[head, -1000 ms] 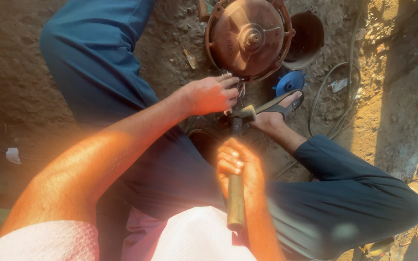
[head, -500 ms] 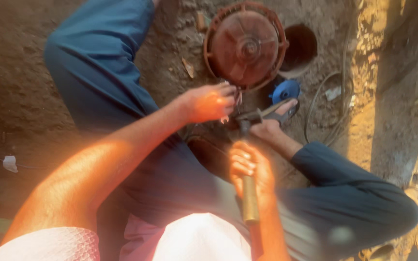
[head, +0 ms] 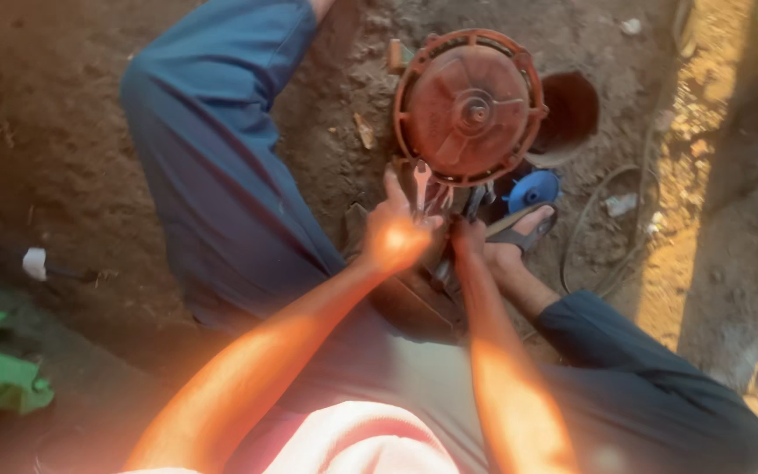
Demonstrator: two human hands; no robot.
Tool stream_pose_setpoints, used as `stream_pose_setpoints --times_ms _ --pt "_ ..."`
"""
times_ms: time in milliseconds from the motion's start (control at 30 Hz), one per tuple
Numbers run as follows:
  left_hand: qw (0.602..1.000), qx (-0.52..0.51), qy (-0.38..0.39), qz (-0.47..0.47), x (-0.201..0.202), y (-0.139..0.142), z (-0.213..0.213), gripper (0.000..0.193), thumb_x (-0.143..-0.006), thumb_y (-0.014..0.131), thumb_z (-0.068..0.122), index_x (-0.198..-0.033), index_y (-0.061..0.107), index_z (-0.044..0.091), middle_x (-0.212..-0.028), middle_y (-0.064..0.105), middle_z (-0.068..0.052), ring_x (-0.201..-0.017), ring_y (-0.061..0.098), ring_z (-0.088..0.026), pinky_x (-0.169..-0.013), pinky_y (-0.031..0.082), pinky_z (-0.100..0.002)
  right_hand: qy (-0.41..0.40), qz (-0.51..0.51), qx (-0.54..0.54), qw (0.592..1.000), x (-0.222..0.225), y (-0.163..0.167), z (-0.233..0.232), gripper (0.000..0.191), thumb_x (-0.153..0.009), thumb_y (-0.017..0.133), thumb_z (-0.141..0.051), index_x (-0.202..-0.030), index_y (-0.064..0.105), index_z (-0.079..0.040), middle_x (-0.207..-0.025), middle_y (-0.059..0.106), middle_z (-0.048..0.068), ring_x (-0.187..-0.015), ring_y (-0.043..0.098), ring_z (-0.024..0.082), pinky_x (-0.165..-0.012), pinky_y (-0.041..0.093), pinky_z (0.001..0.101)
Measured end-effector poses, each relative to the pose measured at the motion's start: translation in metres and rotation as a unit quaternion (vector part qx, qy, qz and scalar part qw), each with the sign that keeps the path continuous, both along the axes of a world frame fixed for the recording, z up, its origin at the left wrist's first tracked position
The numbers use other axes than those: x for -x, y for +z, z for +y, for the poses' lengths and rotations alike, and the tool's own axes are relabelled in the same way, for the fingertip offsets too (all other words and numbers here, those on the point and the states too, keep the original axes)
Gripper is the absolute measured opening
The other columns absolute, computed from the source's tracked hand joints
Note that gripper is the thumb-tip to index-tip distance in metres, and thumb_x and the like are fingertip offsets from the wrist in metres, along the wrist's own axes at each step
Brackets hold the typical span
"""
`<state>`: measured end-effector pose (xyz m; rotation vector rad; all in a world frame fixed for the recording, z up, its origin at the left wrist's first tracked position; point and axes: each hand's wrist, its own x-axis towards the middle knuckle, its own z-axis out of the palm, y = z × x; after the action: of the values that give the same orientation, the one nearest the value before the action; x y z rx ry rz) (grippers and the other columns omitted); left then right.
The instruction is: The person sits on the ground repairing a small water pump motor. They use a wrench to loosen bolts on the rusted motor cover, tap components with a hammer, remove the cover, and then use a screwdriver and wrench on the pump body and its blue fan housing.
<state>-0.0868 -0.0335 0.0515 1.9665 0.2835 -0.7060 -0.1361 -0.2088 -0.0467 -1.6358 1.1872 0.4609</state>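
Head cam: your left hand (head: 394, 230) grips a wrench (head: 420, 186) at the rusty round housing (head: 471, 107); right hand (head: 468, 235) steadies, grip unclear.

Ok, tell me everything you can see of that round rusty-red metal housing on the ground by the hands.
The round rusty-red metal housing sits on bare dirt ground, its flat face turned up to the camera. It looks like dusty cast metal, with a small central hub, faint spokes and a notched outer rim. A dark round hole lies just behind it. The left hand reaches its lower edge, where metal tools cluster.
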Motion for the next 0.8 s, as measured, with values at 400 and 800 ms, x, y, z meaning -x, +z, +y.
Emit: stream_pose_setpoints --times_ms 400,800 --pt "0.966 -0.123 -0.205 -0.102 -0.015 -0.009 0.03 0.077 -0.081 0.063 0.011 -0.147 0.034 -0.017 -0.08 0.07 -0.03 -0.074 0.07 -0.048 -0.07 0.057 -0.054 0.311 0.05 0.216 0.924 0.011 -0.019 -0.022 0.06 -0.088 0.07 -0.022 -0.14 0.045 -0.007 -0.118 0.067 0.029 -0.11 0.064 0.048 -0.094 0.05 0.0538" --pt "0.8 -0.277 -0.505 -0.168 -0.079 0.001 0.051 0.013 -0.08 0.073 0.01 -0.093 0.075 0.01 -0.093 0.076 -0.01 -0.089 0.075 -0.028 -0.072 0.059 -0.038 0.103 -0.12 0.37 0.916 -0.037 0.02 -0.083 0.034 -0.103 0.073 -0.036 -0.11 0.07 -0.003 -0.112 0.062 0.032 -0.097 0.064 0.04 -0.08 0.051 0.0482"
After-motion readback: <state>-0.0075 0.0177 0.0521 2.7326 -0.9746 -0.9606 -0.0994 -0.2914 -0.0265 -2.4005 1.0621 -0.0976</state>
